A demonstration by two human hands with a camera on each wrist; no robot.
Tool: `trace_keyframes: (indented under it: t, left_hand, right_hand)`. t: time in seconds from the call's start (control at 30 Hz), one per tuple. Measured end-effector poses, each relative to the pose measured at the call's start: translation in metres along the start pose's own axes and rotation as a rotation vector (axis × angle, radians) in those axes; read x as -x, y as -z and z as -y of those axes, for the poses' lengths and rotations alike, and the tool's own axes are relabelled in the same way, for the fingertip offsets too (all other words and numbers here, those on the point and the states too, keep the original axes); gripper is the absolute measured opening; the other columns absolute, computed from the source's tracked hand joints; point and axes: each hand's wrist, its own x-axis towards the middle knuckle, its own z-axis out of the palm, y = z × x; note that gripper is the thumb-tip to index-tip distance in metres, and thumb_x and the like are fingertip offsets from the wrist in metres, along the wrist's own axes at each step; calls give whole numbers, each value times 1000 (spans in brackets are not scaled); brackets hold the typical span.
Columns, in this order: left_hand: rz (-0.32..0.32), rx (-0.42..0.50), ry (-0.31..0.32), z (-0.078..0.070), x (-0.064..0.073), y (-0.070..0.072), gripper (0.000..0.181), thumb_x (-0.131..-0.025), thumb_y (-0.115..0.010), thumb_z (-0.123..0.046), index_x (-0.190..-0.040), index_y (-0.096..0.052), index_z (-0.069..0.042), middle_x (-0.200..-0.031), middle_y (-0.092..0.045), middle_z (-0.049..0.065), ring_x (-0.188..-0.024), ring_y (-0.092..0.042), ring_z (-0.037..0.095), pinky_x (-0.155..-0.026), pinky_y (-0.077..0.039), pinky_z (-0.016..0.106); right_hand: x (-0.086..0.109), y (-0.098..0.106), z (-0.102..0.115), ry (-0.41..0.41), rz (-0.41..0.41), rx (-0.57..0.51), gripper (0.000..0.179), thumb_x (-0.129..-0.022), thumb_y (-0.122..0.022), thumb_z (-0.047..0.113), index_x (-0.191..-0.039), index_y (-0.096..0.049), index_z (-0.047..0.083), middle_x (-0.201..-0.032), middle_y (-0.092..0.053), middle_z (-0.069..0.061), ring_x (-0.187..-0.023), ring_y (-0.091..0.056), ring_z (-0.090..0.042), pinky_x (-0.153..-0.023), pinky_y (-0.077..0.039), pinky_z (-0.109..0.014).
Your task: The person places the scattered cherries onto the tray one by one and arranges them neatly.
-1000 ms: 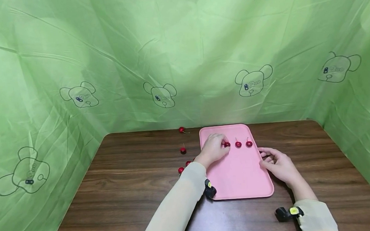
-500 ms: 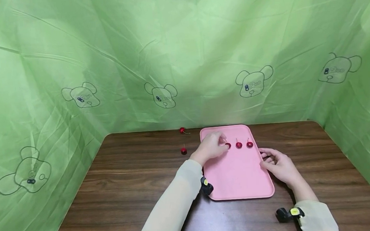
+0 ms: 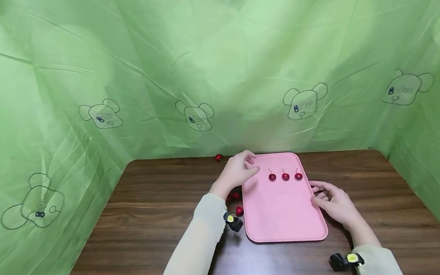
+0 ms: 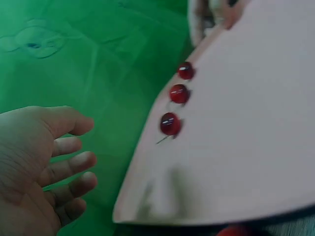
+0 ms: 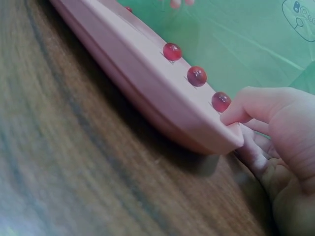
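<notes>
Three red cherries with stems, a left one point(image 3: 272, 177), a middle one point(image 3: 286, 177) and a right one point(image 3: 298, 176), form a row across the upper part of the pink tray point(image 3: 283, 214). My left hand point(image 3: 235, 169) hovers over the tray's upper left edge, fingers relaxed and holding nothing; the left wrist view shows its fingers point(image 4: 74, 164) apart from the cherries. At the tray's right side, my right hand point(image 3: 335, 204) grips the rim. In the right wrist view its thumb point(image 5: 246, 101) lies over the rim near the closest cherry point(image 5: 221, 102).
Left of the tray, several more cherries lie on the wooden table point(image 3: 142, 228), one point(image 3: 239, 211) close beside the rim and others partly behind my left wrist. Another cherry point(image 3: 219, 157) is at the back edge. Green cloth point(image 3: 238, 68) encloses the table's back and sides.
My left hand has let go of the leftmost cherry in the row and moved left, away from it. The right hand keeps its hold on the tray. The head view has shifted slightly.
</notes>
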Motion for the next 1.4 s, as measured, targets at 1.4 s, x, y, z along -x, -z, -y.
trace_keyframes:
  t: [1.4]
  left_hand:
    - [-246, 373, 160, 126, 75, 45, 46, -94, -85, -14, -136, -70, -4, -121, -74, 13, -92, -63, 22, -75, -53, 30]
  right_hand:
    - [-1, 0, 0, -4, 5, 10, 52, -99, -79, 8, -147, -63, -1, -122, -69, -19, -89, -67, -10, -76, -55, -22]
